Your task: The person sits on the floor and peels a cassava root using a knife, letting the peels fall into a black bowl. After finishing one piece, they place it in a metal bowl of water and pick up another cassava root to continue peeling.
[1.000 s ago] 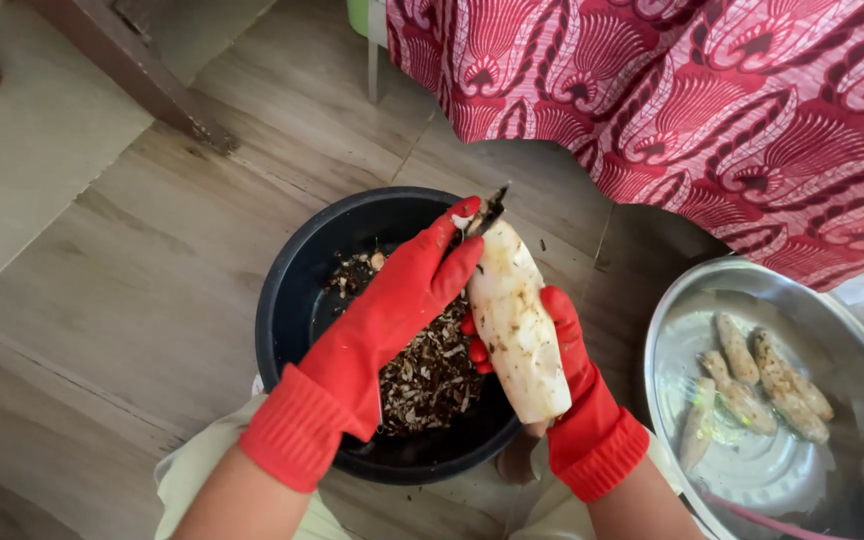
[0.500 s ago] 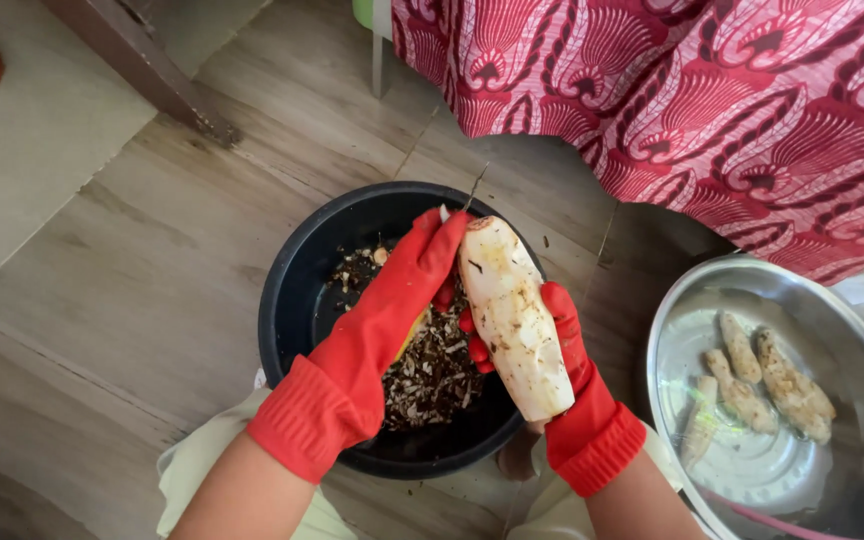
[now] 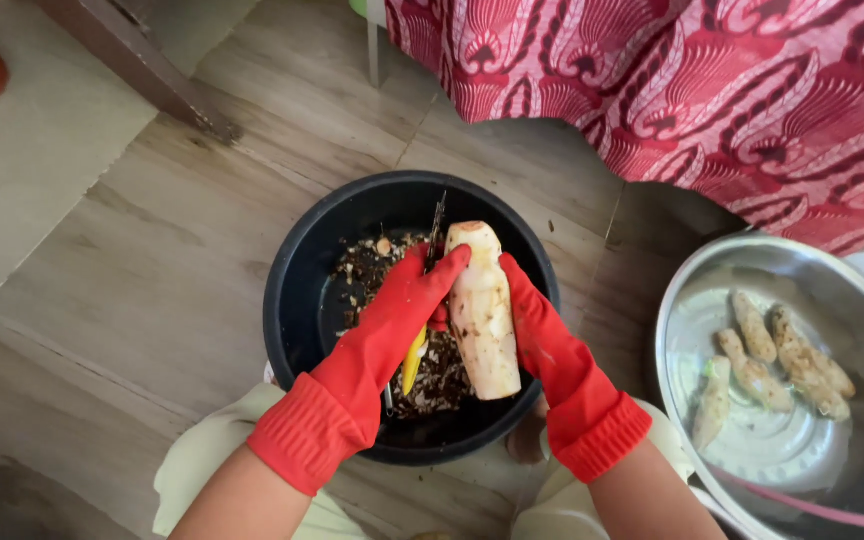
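1. Over the round black plastic basin (image 3: 297, 300) of dark peelings, the red-gloved right hand (image 3: 542, 340) grips a pale peeled cassava root (image 3: 482, 315), fingers wrapped.
2. Red-gloved left hand (image 3: 392, 320) clasps a yellow-handled peeler (image 3: 417, 350) against the root.

Red gloves (image 3: 372, 350), black basin (image 3: 297, 300), pale root (image 3: 482, 310), red patterned cloth (image 3: 712, 90).

Bare wooden floor (image 3: 152, 260) lies open left of the round black plastic basin (image 3: 292, 300); the shiny round metal bowl (image 3: 682, 330) and red patterned cloth (image 3: 712, 90) crowd the right side.
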